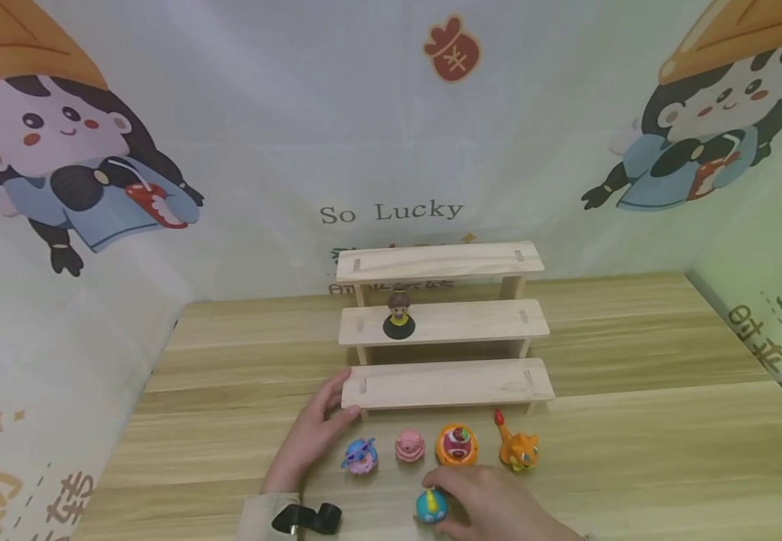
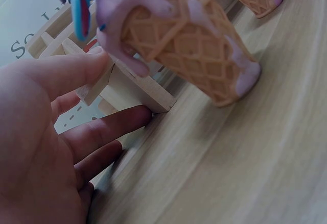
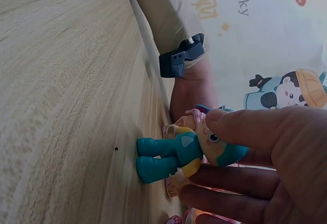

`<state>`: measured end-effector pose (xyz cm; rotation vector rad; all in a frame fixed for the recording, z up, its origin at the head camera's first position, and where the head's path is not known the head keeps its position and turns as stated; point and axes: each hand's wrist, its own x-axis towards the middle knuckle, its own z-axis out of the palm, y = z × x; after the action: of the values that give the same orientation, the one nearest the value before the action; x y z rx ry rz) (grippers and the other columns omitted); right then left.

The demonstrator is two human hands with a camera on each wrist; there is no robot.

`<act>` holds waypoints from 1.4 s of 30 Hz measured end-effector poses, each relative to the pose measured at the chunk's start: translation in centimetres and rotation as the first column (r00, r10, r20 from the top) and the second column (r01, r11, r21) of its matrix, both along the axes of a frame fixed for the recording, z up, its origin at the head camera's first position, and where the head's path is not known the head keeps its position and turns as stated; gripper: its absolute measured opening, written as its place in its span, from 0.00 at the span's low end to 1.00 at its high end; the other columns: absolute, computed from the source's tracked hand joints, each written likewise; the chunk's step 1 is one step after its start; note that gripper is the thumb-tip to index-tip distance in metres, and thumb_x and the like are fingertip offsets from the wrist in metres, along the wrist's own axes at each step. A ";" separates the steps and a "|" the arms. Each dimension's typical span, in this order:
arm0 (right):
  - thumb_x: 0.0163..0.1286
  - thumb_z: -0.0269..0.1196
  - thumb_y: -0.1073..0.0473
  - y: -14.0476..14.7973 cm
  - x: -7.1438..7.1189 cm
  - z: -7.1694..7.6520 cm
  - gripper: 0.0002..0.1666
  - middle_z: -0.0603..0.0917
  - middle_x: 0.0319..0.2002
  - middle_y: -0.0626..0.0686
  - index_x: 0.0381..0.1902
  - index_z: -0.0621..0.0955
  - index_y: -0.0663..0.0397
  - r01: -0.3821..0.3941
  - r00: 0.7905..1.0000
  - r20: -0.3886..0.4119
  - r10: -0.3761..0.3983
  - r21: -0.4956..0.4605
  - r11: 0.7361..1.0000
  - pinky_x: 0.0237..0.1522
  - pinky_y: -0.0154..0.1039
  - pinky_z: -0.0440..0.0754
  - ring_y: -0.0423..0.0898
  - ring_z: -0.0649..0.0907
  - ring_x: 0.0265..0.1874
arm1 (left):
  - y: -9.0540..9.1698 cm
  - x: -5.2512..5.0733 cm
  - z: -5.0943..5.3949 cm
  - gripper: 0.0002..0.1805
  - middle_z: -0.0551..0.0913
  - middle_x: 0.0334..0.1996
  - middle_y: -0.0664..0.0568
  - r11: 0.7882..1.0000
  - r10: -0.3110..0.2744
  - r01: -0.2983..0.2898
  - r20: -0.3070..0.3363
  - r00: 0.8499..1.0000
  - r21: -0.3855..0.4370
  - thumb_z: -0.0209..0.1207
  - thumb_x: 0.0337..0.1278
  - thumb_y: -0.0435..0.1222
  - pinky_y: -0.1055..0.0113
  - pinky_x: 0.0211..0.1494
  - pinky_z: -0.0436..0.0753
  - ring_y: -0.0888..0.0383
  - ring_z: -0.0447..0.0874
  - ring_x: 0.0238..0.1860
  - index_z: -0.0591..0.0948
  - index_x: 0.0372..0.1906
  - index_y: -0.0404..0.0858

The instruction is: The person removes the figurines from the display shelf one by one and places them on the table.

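Observation:
My left hand holds the left end of the lowest board of a three-tier wooden shelf, thumb at the front edge. In the left wrist view a fingertip touches the shelf's leg. With thumb and fingers my right hand pinches the head of a small teal figurine with a yellow crest. Its teal legs point at the tabletop in the right wrist view; contact there is hard to tell. Beside my left wrist stands a blue-and-purple figure on an ice-cream cone.
Between the shelf and my right hand stand a pink figure, an orange round one with a cake-like top and an orange dragon-like figure. A brown-haired figurine occupies the middle tier. A printed cloth hangs behind the wood-grain table.

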<state>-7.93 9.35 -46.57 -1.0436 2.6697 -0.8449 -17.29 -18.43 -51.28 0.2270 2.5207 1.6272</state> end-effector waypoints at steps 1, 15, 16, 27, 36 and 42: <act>0.57 0.70 0.54 0.0 0.0 0.0 0.22 0.85 0.44 0.42 0.50 0.80 0.49 0.002 1.000 0.006 -0.002 0.003 1.000 0.43 0.31 0.82 0.31 0.82 0.40 | 0.0 0.0 0.0 0.36 0.77 0.59 0.39 1.000 -0.002 0.002 -0.003 1.000 0.005 0.61 0.60 0.41 0.35 0.69 0.57 0.42 0.75 0.60 0.62 0.72 0.48; 0.57 0.70 0.50 0.4 0.0 0.8 0.25 0.84 0.50 0.46 0.52 0.80 0.49 0.047 0.999 -0.006 -0.047 0.058 0.997 0.51 0.43 0.82 0.45 0.83 0.49 | -0.1 0.0 -0.3 0.36 0.77 0.59 0.39 1.000 0.018 -0.018 0.009 1.000 -0.025 0.61 0.59 0.43 0.35 0.68 0.58 0.42 0.76 0.60 0.62 0.72 0.51; 0.57 0.70 0.51 0.4 0.0 0.9 0.25 0.84 0.51 0.46 0.52 0.80 0.49 0.049 0.999 -0.010 -0.049 0.062 0.997 0.51 0.43 0.82 0.45 0.83 0.50 | -0.1 0.0 -0.3 0.36 0.77 0.59 0.39 1.000 0.018 -0.018 0.010 1.000 -0.023 0.61 0.59 0.43 0.35 0.68 0.58 0.42 0.76 0.60 0.62 0.72 0.51; 0.58 0.70 0.56 1.4 -0.8 3.7 0.21 0.85 0.45 0.44 0.50 0.80 0.51 0.023 0.999 -0.027 -0.021 0.065 0.998 0.46 0.36 0.83 0.39 0.83 0.43 | -0.2 0.0 -0.3 0.36 0.77 0.60 0.40 1.000 0.012 -0.012 -0.003 1.000 -0.023 0.61 0.59 0.43 0.36 0.69 0.57 0.43 0.75 0.61 0.62 0.72 0.51; 0.54 0.72 0.56 2.1 -2.7 5.3 0.20 0.87 0.39 0.48 0.45 0.82 0.54 -0.017 0.976 -0.214 0.027 0.049 0.999 0.36 0.31 0.84 0.40 0.86 0.36 | -0.1 -0.1 -0.1 0.37 0.75 0.62 0.40 1.000 0.012 -0.012 0.002 1.000 -0.026 0.61 0.59 0.44 0.37 0.70 0.57 0.44 0.75 0.62 0.61 0.72 0.50; 0.57 0.70 0.56 2.3 -4.1 7.3 0.17 0.87 0.40 0.47 0.45 0.83 0.51 0.047 0.962 -0.274 -0.020 0.095 0.994 0.40 0.38 0.84 0.42 0.86 0.38 | -0.1 0.1 -0.2 0.36 0.76 0.61 0.39 1.000 0.010 -0.010 0.009 1.000 -0.006 0.61 0.59 0.41 0.37 0.69 0.58 0.43 0.75 0.61 0.61 0.72 0.49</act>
<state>-12.06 11.70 -39.23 -1.1695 2.9276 -0.6010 -17.23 -18.50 -51.46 0.2059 2.5238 1.6204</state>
